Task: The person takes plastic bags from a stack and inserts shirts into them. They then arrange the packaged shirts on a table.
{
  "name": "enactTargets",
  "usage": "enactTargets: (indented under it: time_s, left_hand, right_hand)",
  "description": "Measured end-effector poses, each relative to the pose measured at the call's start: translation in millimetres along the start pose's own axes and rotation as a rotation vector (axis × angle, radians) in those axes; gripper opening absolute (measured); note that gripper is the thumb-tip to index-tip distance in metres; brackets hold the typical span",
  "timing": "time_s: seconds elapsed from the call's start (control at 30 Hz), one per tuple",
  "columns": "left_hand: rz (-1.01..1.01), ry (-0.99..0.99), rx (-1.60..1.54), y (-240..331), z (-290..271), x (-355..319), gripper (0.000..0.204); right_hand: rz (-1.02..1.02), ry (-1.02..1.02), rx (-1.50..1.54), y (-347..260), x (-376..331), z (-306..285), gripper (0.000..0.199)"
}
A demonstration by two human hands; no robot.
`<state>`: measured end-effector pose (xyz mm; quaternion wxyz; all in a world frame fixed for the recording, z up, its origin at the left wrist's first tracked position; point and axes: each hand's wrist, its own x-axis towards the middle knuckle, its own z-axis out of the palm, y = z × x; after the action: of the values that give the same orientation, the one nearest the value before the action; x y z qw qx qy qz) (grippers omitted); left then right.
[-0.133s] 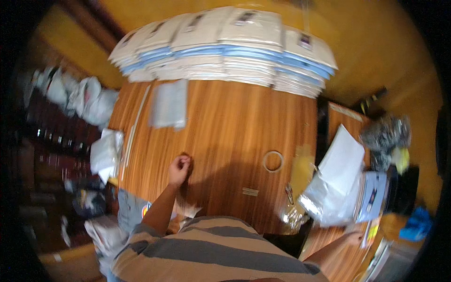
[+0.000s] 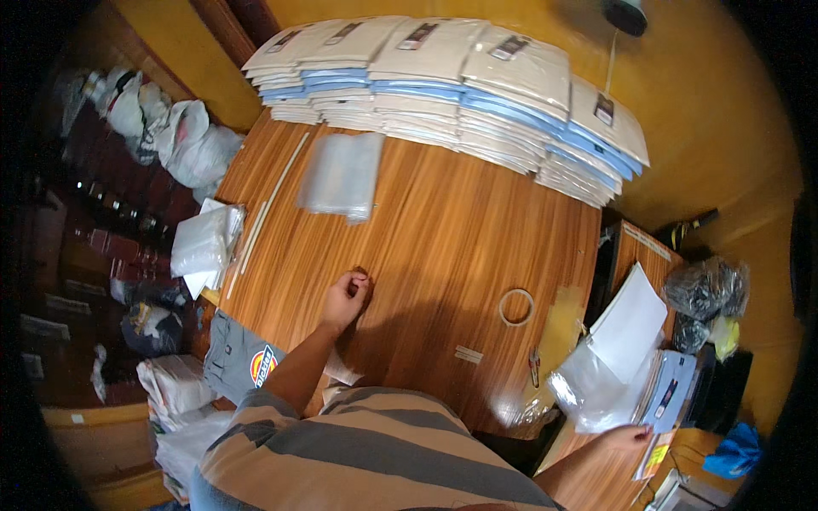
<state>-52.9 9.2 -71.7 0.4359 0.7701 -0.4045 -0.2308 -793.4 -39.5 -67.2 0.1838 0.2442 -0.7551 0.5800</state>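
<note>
Five or so stacks of bagged folded shirts [image 2: 477,85] line the table's [image 2: 443,255] far edge; one pile of clear bags [image 2: 342,175] lies before them, thin, limp, probably slippery, best pinched at a corner. Left hand [image 2: 343,300] rests on the wood in a loose fist; right hand [image 2: 626,438] touches packets [image 2: 665,400] on the side table, finger state unclear.

The worktop [image 2: 426,230] lies bare and open around the tape ring [image 2: 516,307] on every near side. Beyond the ring, stacked packaged shirts [image 2: 460,85] wall off the far edge. Left of it, well apart, flat clear bags [image 2: 342,175] lie; the left hand [image 2: 344,300] rests fisted nearer.
</note>
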Motion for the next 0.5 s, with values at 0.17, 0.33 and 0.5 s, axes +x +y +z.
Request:
enactTargets:
  time_s: [0.17,0.33,0.5]
  left_hand:
    - [-0.056,-0.089,-0.009,-3.7,15.7,-4.4,0.017]
    - [0.005,-0.31,-0.417,-49.9,14.0,5.3,0.019]
    - [-0.088,-0.468,-0.696,-54.4,-29.2,44.3,0.019]
  right_hand:
    - [-0.179,-0.651,0.327,-113.3,-153.1,72.8,0.026]
    - [-0.12,-1.486,0.573,-294.6,-357.0,42.2,0.03]
    - [-0.492,-1.804,0.454,-405.8,-500.0,14.2,0.037]
